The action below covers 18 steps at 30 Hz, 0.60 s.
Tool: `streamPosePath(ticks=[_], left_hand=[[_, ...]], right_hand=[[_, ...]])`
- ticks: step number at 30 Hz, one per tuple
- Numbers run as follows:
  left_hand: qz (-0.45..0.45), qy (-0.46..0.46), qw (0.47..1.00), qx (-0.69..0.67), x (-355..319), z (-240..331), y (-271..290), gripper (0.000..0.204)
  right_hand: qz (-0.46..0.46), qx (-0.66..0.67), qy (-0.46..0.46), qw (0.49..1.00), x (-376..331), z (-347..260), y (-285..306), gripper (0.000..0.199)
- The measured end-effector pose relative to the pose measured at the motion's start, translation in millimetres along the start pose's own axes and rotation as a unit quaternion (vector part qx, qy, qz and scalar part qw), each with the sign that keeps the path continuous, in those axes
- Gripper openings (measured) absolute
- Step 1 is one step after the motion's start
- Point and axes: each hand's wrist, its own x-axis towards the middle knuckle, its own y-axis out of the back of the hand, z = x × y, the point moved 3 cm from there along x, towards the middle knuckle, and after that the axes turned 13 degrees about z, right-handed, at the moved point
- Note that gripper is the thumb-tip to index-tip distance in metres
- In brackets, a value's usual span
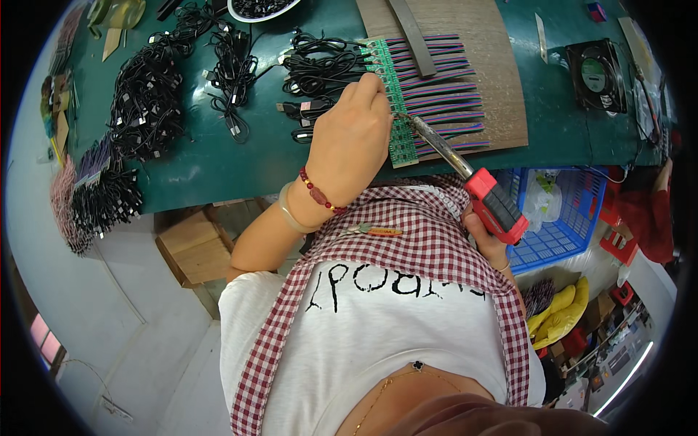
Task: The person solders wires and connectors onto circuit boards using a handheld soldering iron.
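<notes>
A strip of green circuit boards (403,150) lies on a brown wooden board (502,80). Bundles of striped coloured wires (443,97) run from its right side, and black USB cables (320,73) lie along its left. My left hand (350,134) rests over the strip's left edge, fingertips pinched together; whatever they hold is hidden beneath them. In my right hand (480,231) is a red and black soldering iron (494,205), gripped by its handle. Its metal tip points up and left to the boards, close beside my left fingertips.
A flat metal bar (413,40) lies across the coloured wires. Heaps of black cables (149,102) cover the green table's (218,171) left side, near a white bowl (263,16) of small dark parts. At right sit a black fan (596,76) and, below table level, a blue basket (556,236).
</notes>
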Motion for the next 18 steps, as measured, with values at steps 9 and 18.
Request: streamPosePath(ticks=[9,18], left_hand=[[-0.025,-0.011,1.0,0.01,2.5,0.5,1.3,0.01],[-0.041,-0.014,0.999,0.024,4.2,-0.5,2.5,0.01]], right_hand=[[0.045,0.082,-0.039,0.995,-2.0,-6.3,0.9,0.014],[0.045,0.062,-0.013,0.997,-3.5,-5.6,2.3,0.014]])
